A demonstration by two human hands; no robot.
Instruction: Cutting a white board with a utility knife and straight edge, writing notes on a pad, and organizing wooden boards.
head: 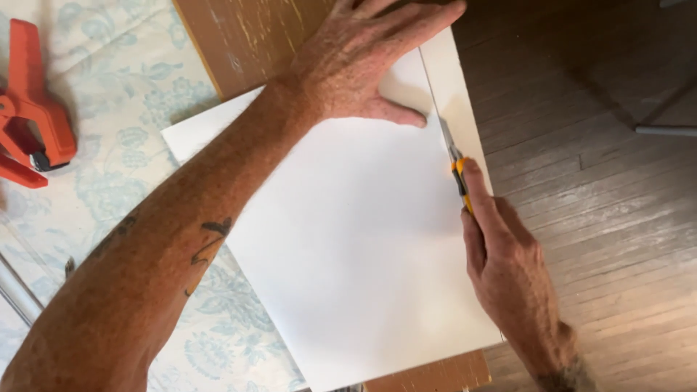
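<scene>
Worn plank flooring (602, 181) fills the right side of your view, and beside it stands the tabletop (123, 94), covered in a pale cloth with a light blue flower print. On that cloth lies a brown wooden board (254, 36) with scuffed paint, reaching to the tabletop's right edge, and on the board lies a large white sheet (348, 254), turned at a slant so that one corner points toward the left and its long right side runs along the tabletop's right edge.

Your right hand (508, 268) has its grip closed around a yellow-and-black utility knife (457, 174), with the forefinger stretched along the top of the handle. The blade tip touches the sheet near its right side, and a thin straight cut line runs from the blade toward the far edge of the sheet, setting off a narrow strip (454, 94) on the right.

Your left hand (363, 58) lies flat on the far part of the sheet, fingers spread and pointing right; its grip holds nothing, only pressing down. The thumb lies just beside the cut line, a little ahead of the blade. Your left forearm crosses the sheet's left corner and the cloth.

Well apart from all this, at the tabletop's far left, an orange spring clamp (33, 109) rests on the cloth.
</scene>
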